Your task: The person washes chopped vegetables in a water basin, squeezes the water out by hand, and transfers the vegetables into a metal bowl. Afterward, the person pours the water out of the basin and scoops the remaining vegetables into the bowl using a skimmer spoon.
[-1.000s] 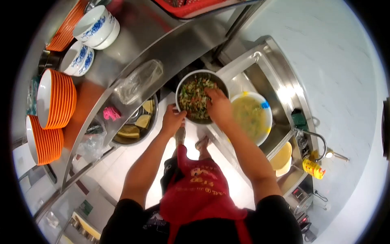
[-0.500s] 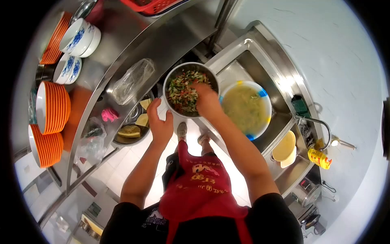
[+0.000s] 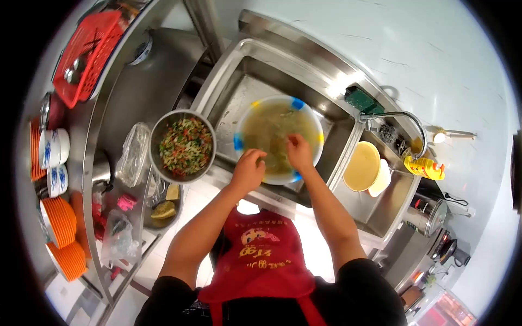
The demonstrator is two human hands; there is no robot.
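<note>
Both my hands are over a round basin (image 3: 242,130) of cloudy yellowish-green water, which has blue and yellow patches on its rim. My left hand (image 3: 249,169) is at the basin's near left edge, fingers curled in together. Farther right and over the water, my right hand (image 3: 301,155) has its fingers bent inward. Anything small in either hand is hidden from me. To the left is a metal bowl (image 3: 184,145) of chopped green, red and pale vegetables, touched by neither hand.
The basin stands in a steel sink (image 3: 228,103); a yellowish tub (image 3: 361,165) sits in the adjoining compartment under a faucet (image 3: 399,115). A yellow bottle (image 3: 424,168) is at the right. Steel shelves at the left hold orange bowls (image 3: 58,221) and a red basket (image 3: 95,49).
My right hand has left the chopped vegetables and moved over the basin. My left hand has come right to the basin. The view has shifted toward the sink.
</note>
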